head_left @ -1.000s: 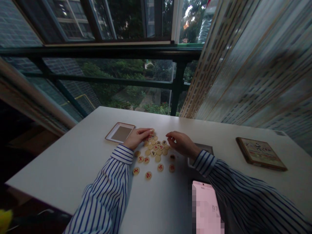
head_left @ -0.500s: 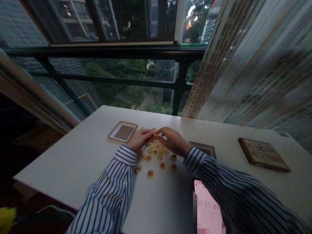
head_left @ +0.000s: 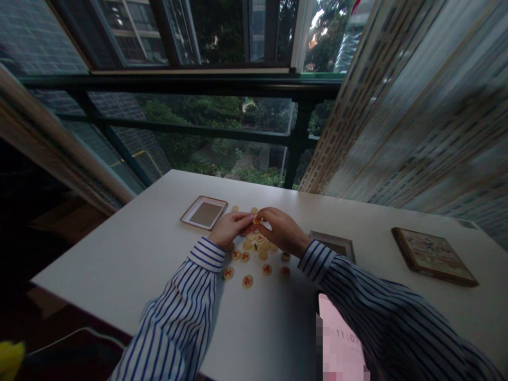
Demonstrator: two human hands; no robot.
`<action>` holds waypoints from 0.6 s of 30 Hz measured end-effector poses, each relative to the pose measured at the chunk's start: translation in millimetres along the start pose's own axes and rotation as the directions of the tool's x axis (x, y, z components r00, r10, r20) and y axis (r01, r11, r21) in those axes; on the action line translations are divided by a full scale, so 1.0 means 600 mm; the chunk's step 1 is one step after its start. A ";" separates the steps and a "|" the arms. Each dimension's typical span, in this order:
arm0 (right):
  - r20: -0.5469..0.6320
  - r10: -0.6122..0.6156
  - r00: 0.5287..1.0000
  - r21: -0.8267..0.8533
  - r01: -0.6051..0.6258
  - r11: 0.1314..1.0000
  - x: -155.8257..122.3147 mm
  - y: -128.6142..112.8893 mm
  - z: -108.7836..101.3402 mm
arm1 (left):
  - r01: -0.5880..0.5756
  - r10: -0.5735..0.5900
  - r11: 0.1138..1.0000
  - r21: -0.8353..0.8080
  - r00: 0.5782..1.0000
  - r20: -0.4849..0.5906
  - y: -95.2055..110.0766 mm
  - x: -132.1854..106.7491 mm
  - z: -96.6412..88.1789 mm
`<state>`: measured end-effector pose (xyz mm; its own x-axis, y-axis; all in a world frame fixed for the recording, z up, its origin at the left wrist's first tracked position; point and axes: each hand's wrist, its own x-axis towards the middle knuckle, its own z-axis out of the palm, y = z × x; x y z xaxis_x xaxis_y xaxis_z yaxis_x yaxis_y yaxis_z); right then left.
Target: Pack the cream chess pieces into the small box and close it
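Observation:
My left hand [head_left: 231,227] pinches a round Chinese chess piece [head_left: 256,220] with a red character, holding it above the table. On the piece's other side, the fingers of my right hand [head_left: 282,228] are bent and close in on it, thumb and forefinger at its edge. Several more Chinese chess pieces [head_left: 247,281] lie loose beneath and in front of both hands. Some show red or dark characters and others look blank. Part of the pile is hidden behind my hands.
On the white table [head_left: 119,254], a shallow open tray [head_left: 204,212] lies left of the pieces. A grey-rimmed tray [head_left: 349,246] is partly behind my right forearm. Farther right lies a flat decorated box [head_left: 434,256]. A lit phone [head_left: 341,338] is near the front edge.
The view has shifted slightly, moving most things a little to the right. Both hands stay together at the piece, with only small finger movement.

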<state>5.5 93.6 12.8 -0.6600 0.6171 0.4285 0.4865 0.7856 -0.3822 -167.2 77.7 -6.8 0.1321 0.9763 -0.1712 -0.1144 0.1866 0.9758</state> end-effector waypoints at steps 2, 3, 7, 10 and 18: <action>0.011 0.008 1.000 -0.017 -0.008 1.000 0.000 -0.001 -0.001 | -0.016 0.016 1.000 0.027 1.000 -0.005 0.000 -0.002 0.000; 0.017 0.012 1.000 -0.026 -0.012 1.000 -0.001 -0.001 -0.002 | -0.025 0.025 0.999 0.042 1.000 -0.009 -0.001 -0.004 0.001; 0.038 0.031 0.999 -0.076 -0.028 0.997 -0.004 0.003 -0.009 | -0.067 0.078 0.990 0.120 0.993 -0.086 -0.002 -0.012 0.002; 0.045 0.069 0.997 -0.123 -0.063 0.990 -0.007 0.013 -0.011 | -0.089 0.125 0.968 0.233 0.981 -0.147 -0.002 -0.022 0.001; 0.135 0.271 0.953 -0.259 -0.230 0.938 -0.008 0.047 -0.015 | -0.187 0.332 0.773 0.607 0.934 -0.135 -0.010 -0.057 -0.029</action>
<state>27.6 113.3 7.4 -0.5744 0.7952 0.1942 0.7567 0.6063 -0.2447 -188.2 45.4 -9.1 -0.0477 0.9882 0.1454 0.4843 -0.1044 0.8687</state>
